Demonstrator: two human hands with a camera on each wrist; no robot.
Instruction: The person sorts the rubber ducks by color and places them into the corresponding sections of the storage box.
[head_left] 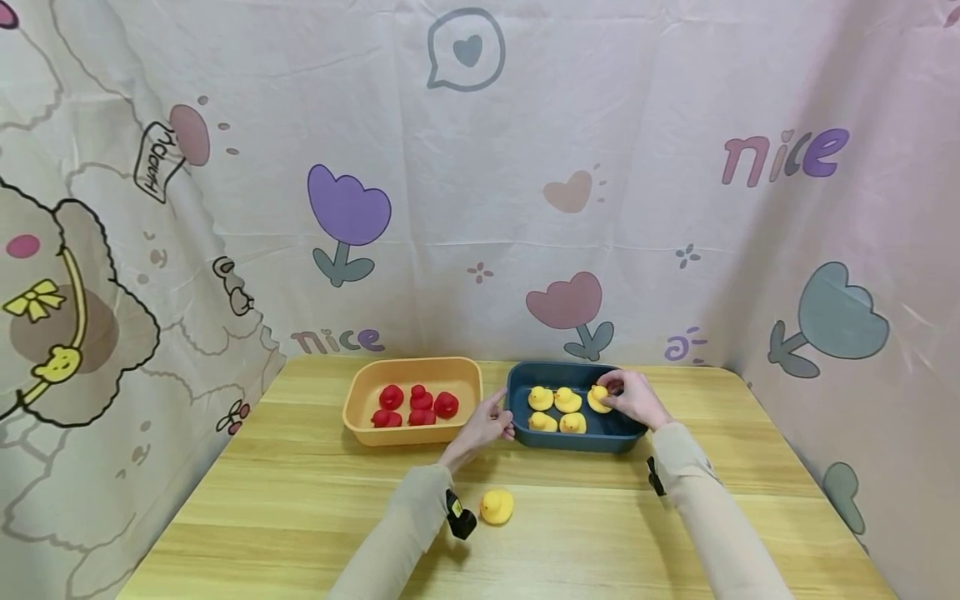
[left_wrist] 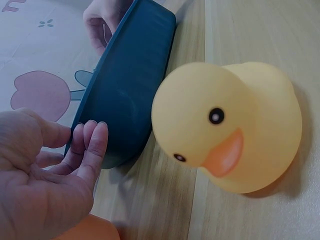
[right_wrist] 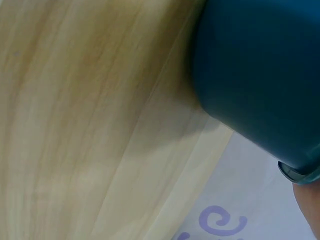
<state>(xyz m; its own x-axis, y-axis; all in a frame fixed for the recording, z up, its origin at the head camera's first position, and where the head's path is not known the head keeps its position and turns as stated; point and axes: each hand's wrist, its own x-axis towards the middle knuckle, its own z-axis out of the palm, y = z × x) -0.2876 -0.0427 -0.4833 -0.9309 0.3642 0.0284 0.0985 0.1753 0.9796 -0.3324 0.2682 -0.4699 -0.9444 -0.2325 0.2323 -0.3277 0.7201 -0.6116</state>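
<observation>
My left hand (head_left: 486,425) is at the left end of the dark blue tray (head_left: 577,443), and its fingers (left_wrist: 92,145) hold the tray's edge there. Inside that tray, toward the right, my right hand (head_left: 636,397) pinches a yellow rubber duck (head_left: 597,400) between thumb and fingers. Several other yellow rubber ducks (head_left: 567,401) sit in the left part of the tray. One more yellow duck (head_left: 497,507) stands on the table beside my left wrist, large in the left wrist view. In the right wrist view the tray's wall hides nearly all of the right hand.
An orange-yellow tray (head_left: 351,419) holding several red rubber ducks (head_left: 421,398) stands left of the blue one. Both trays are near the back of the wooden table (head_left: 300,508). A printed cloth (head_left: 465,167) hangs behind the table and along its sides.
</observation>
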